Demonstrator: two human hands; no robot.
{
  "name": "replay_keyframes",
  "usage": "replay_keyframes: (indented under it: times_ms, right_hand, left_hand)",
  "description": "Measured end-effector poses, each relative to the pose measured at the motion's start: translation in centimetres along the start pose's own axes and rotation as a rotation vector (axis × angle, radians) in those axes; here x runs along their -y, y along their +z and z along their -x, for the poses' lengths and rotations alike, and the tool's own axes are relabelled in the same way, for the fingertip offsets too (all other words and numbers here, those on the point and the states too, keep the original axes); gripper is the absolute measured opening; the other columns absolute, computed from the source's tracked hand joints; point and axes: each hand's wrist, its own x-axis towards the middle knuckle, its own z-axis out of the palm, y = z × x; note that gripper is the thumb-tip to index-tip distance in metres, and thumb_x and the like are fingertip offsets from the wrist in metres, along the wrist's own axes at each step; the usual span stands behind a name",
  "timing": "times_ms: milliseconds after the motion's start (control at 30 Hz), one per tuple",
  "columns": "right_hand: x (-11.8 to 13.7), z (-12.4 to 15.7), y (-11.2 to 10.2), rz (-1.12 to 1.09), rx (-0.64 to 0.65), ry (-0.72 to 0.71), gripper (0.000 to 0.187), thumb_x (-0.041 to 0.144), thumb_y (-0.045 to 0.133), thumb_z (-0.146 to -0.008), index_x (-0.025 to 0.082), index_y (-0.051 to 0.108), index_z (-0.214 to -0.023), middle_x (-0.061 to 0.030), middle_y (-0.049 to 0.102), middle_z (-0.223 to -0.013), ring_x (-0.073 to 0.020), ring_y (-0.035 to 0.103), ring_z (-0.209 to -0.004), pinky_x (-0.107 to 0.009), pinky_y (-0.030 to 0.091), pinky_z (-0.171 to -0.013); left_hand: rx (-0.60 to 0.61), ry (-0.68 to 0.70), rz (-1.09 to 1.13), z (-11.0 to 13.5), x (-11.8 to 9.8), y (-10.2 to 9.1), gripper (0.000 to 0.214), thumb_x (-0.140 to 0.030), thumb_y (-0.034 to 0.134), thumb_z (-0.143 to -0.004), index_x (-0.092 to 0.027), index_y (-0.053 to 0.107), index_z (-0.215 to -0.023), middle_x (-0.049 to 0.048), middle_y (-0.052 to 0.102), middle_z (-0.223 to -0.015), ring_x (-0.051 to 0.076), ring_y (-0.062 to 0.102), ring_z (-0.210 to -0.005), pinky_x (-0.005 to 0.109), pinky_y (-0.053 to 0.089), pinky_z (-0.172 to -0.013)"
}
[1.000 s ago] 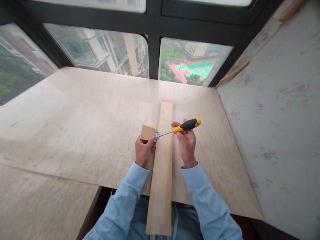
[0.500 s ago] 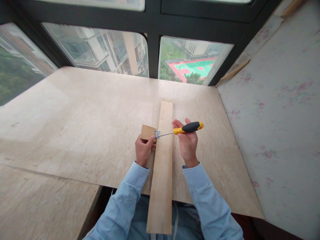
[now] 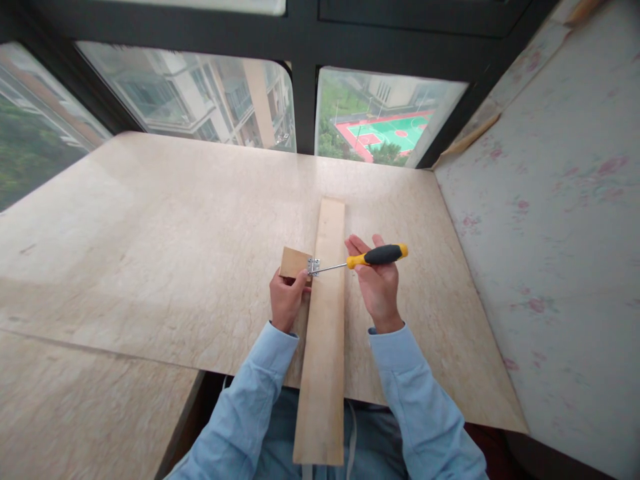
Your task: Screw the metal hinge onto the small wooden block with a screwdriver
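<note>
Hinge (image 3: 313, 264): bridges the wooden block (image 3: 293, 261) on the left and the left edge of the long board (image 3: 325, 360), which lies near to far on the counter (image 3: 200, 213), near end overhanging.
Left grip (image 3: 285, 298): clamped on the block, thumb beside the hinge; we should hold the block firmly against the board so neither shifts.
Right grip (image 3: 379, 293): closed loosely around the handle of the yellow-and-black screwdriver (image 3: 383, 255), some fingers stretched out.
Tip: at the hinge's near-left part; we cannot tell whether it is seated in a screw.
Angle: the shaft slants in from the right; we'd best line it up with the screw and press while turning.
Thumb: we'd want it clear, in case of slipping.
</note>
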Motion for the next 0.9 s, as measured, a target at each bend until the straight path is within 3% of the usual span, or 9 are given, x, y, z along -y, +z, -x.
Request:
replay_keyframes:
  times_ms: [100,233,333,433,533,633,733,800,900]
  right_hand:
    - [-0.2,0.2,0.1,0.034,0.046,-0.041,0.072,0.036,0.080,-0.076,0.031,0.044,-0.138,-0.0075,0.064,-0.132,-0.0235,0.061,-0.122,-0.045,0.046,-0.105]
    - [-1.0,-0.2,-0.3,0.290,-0.148,-0.043,0.053,0.048,0.082,-0.071,0.023,0.059,-0.113,-0.0015,0.067,-0.096,-0.0165,0.067,-0.086,-0.032,0.055,-0.080]
    - [-0.9,-0.4,-0.7,0.323,-0.227,0.022,0.061,0.043,0.089,-0.062,0.020,0.060,-0.110,-0.0006,0.068,-0.087,-0.0168,0.067,-0.079,-0.034,0.055,-0.079]
    - [-0.1,-0.4,-0.6,0.198,-0.168,0.063,0.070,0.033,0.088,-0.063,0.020,0.055,-0.123,-0.0031,0.073,-0.093,-0.0206,0.070,-0.089,-0.041,0.054,-0.091]
    - [0.5,-0.1,-0.3,0.027,-0.009,0.048,0.071,0.030,0.084,-0.068,0.025,0.050,-0.130,-0.0054,0.074,-0.106,-0.0233,0.069,-0.105,-0.047,0.049,-0.101]
    - [0.3,0.0,-0.2,0.040,0.047,0.013,0.065,0.036,0.081,-0.072,0.029,0.051,-0.130,-0.0062,0.067,-0.123,-0.0235,0.063,-0.117,-0.044,0.049,-0.101]
    - [-0.5,-0.1,-0.6,0.247,-0.083,0.017,0.050,0.044,0.079,-0.075,0.025,0.058,-0.117,-0.0016,0.067,-0.099,-0.0174,0.067,-0.089,-0.034,0.055,-0.082]
    - [-0.8,-0.4,-1.0,0.331,-0.159,0.067,0.051,0.045,0.082,-0.071,0.022,0.059,-0.109,0.0024,0.064,-0.081,-0.0141,0.064,-0.070,-0.032,0.054,-0.071]
    - [-0.3,-0.6,-1.2,0.274,-0.183,0.147,0.062,0.039,0.088,-0.062,0.020,0.057,-0.112,0.0018,0.069,-0.079,-0.0167,0.068,-0.071,-0.037,0.056,-0.077]
  left_hand:
    - [0.006,0.000,-0.008,0.0,0.1,0.0,0.039,-0.034,0.078,-0.069,-0.007,0.066,-0.096,0.0084,0.072,-0.087,0.018,0.069,-0.068,0.026,0.058,-0.049]
    - [0.011,0.012,-0.013,-0.1,0.2,-0.1,0.038,-0.035,0.078,-0.070,-0.008,0.066,-0.094,0.0078,0.072,-0.086,0.018,0.069,-0.069,0.026,0.058,-0.050]
    - [0.010,0.023,-0.018,-0.1,0.3,-0.2,0.038,-0.034,0.077,-0.070,-0.008,0.065,-0.095,0.0075,0.071,-0.086,0.018,0.069,-0.069,0.026,0.058,-0.049]
    - [0.011,0.034,-0.021,-0.2,0.4,-0.1,0.038,-0.034,0.077,-0.070,-0.009,0.065,-0.096,0.0073,0.071,-0.086,0.018,0.069,-0.069,0.027,0.058,-0.049]
    - [0.009,0.027,-0.019,-0.2,0.3,-0.1,0.038,-0.034,0.077,-0.069,-0.009,0.065,-0.095,0.0080,0.072,-0.086,0.018,0.069,-0.069,0.026,0.057,-0.048]
    - [0.001,0.015,-0.015,-0.2,0.2,0.0,0.038,-0.034,0.077,-0.068,-0.009,0.066,-0.094,0.0079,0.072,-0.085,0.018,0.069,-0.068,0.025,0.057,-0.048]
    - [0.008,0.012,-0.003,-0.1,0.1,0.0,0.038,-0.034,0.078,-0.067,-0.009,0.065,-0.093,0.0074,0.071,-0.084,0.018,0.068,-0.067,0.026,0.057,-0.048]
    - [0.009,0.017,0.008,-0.1,0.1,0.0,0.038,-0.034,0.078,-0.067,-0.009,0.065,-0.093,0.0072,0.071,-0.084,0.018,0.068,-0.068,0.026,0.057,-0.048]
    - [0.003,0.025,0.016,-0.1,0.2,0.0,0.039,-0.034,0.079,-0.067,-0.009,0.065,-0.093,0.0067,0.071,-0.084,0.018,0.068,-0.068,0.026,0.057,-0.048]
